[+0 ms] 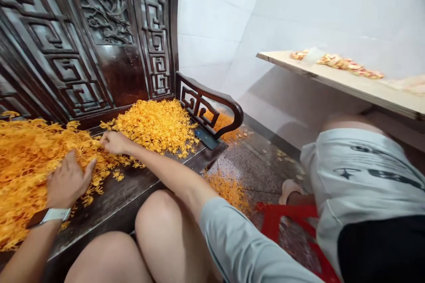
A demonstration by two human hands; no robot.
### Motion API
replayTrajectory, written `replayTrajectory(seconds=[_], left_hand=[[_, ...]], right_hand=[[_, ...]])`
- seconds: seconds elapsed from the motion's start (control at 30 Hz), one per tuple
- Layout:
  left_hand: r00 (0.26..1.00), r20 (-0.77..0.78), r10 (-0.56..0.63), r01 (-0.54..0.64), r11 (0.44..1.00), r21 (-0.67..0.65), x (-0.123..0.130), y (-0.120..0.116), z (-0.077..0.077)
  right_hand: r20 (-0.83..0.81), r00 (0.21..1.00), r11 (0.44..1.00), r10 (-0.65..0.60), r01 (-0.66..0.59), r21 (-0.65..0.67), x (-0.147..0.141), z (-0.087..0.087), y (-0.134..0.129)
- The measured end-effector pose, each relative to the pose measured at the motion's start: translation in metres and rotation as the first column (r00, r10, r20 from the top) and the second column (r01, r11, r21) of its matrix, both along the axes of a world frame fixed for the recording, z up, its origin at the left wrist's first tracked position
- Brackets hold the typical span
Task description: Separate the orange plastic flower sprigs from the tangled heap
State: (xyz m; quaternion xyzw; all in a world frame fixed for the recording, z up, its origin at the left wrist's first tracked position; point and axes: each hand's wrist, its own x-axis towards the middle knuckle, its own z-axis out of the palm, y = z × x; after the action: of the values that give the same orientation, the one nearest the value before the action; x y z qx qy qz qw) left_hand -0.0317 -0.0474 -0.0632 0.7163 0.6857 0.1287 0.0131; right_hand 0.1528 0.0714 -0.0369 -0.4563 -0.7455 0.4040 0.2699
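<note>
The right hand (115, 142) works at the right edge of the large orange pile (23, 154), its fingers curled closely together; whether they clamp a strand, I cannot tell. The left hand (67, 182) rests against the same pile with fingers apart. This looks like handling small pieces at the pile's edge; freeing one from there would call for a light, precise pinch. The large pile stretches lengthwise along the wooden seat (133, 185), its tangled strands pointing every way. The smaller yellow pile (159, 124), rounded, shows no clear long axis.
</note>
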Motion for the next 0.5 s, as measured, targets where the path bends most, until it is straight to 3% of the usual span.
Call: replayTrajectory(seconds=[0.1,0.23,0.3,0.4,0.5], left_hand=[[0.999,0.037,0.008,-0.005,0.998,-0.061,-0.007,-0.001,0.001],[0.998,0.051,0.034,-0.028,0.993,-0.116,-0.005,-0.003,0.005],[0.997,0.031,0.066,-0.062,0.994,-0.094,-0.001,-0.005,0.009],[0.994,0.004,0.107,-0.106,0.991,-0.082,0.002,-0.009,0.019],[0.995,0.018,0.099,-0.096,0.987,-0.129,0.003,-0.013,0.027]], right_hand=[[-0.064,0.995,0.997,-0.073,0.074,0.013,0.031,0.027,-0.007],[-0.291,0.950,0.994,-0.111,0.106,-0.032,0.072,0.073,-0.017],[-0.413,0.898,0.988,-0.149,0.148,-0.035,0.096,0.097,-0.024],[-0.580,0.739,0.926,-0.343,0.369,-0.078,0.139,0.132,-0.031],[-0.602,0.725,0.937,-0.334,0.327,-0.125,0.185,0.157,-0.040]])
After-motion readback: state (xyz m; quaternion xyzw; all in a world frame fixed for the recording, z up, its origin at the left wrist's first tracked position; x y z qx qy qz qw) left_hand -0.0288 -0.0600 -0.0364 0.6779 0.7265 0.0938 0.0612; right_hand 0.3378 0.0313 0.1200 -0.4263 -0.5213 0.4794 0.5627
